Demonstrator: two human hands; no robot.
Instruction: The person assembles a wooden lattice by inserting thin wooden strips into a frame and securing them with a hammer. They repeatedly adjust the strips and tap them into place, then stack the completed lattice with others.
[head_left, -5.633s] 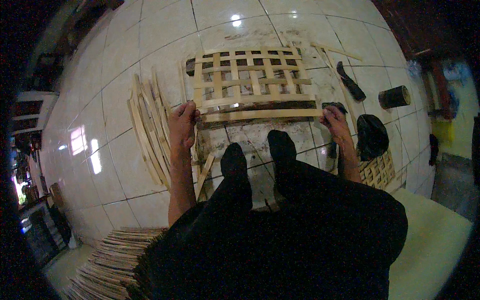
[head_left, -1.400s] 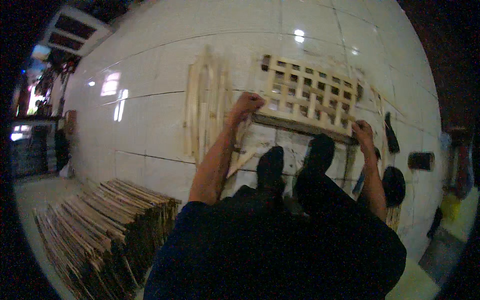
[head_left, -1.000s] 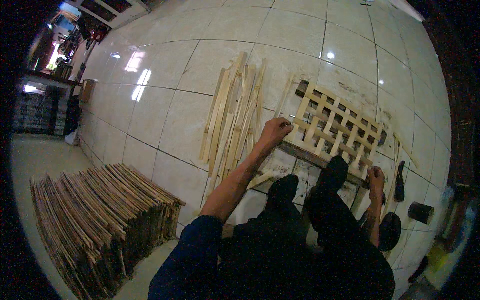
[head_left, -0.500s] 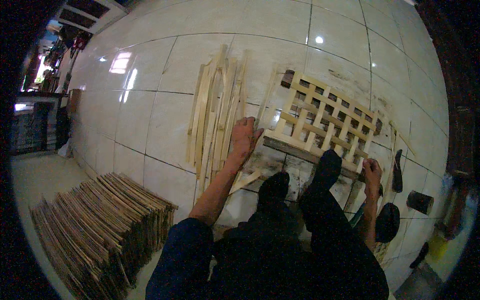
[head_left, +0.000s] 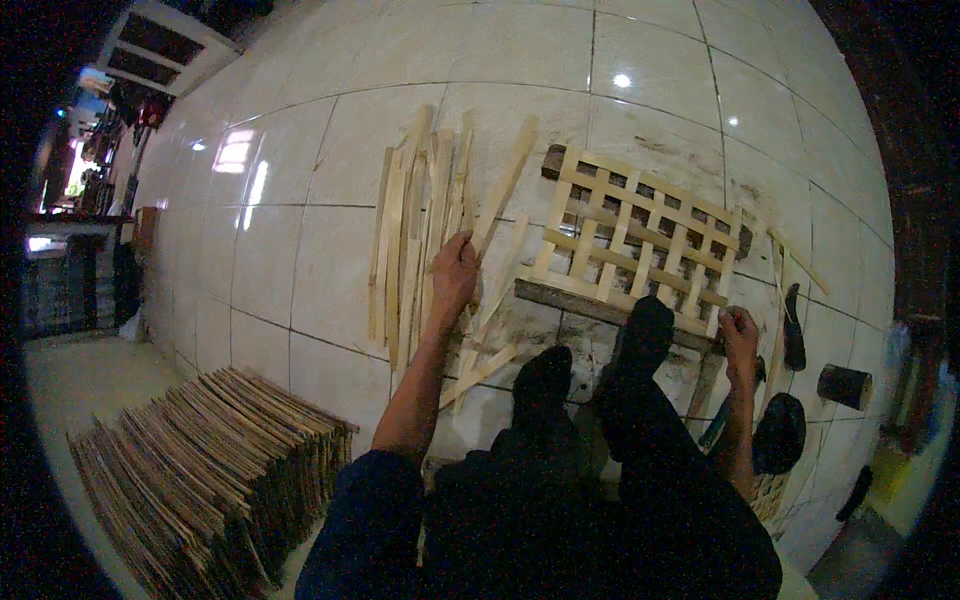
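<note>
While a pale strip is pinched by the left hand, a woven panel is held by the right hand.
Its near right corner is pinched between the fingers; the panel is laid on dark wood over the tiled floor, right of loose strips.

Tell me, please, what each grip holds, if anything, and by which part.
Left grip seemingly holds a bamboo strip near its closer end; right grip is at the near right corner of the woven lattice, hold unclear.

Yellow criss-cross lattice, cream gridded floor
</note>
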